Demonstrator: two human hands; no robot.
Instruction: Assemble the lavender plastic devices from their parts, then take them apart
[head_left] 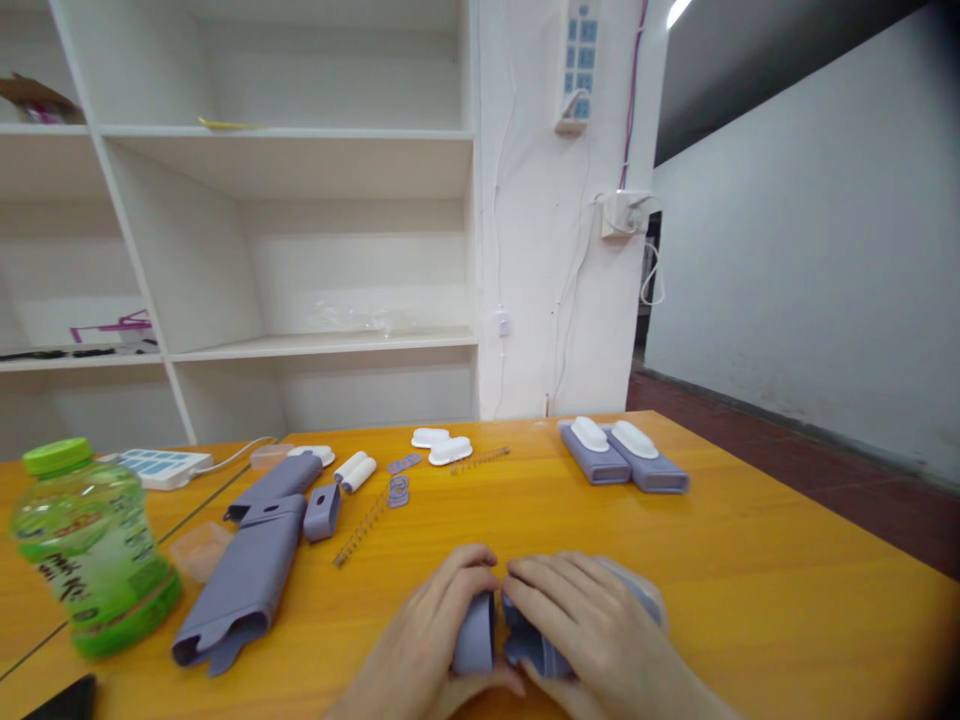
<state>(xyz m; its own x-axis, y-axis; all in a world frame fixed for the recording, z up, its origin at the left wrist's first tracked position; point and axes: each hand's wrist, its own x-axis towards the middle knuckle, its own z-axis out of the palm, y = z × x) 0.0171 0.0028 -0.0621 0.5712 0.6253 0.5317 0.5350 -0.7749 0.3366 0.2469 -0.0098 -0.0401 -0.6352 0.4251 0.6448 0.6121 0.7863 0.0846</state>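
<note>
My left hand [424, 630] is closed around a short purple-grey plastic end cap [475, 638]. Beside it, my right hand [604, 625] grips a hollow housing [553, 660] of the same colour, its notched open end facing the cap. A narrow gap separates the two pieces just above the table. Part of a white piece shows behind my right fingers; my hand hides most of the housing. Left of my hands lie two more hollow housings [255, 570], a loose end cap [322, 512] and two thin coil springs [364, 525].
Small purple plates [399, 490], white rollers [355, 471] and white oval pieces [450, 450] lie farther back. Two purple units with white tops [651, 470] rest at back right. A green-capped bottle [94, 560] stands left, before a power strip [161, 467]. White shelving [322, 345] rises behind.
</note>
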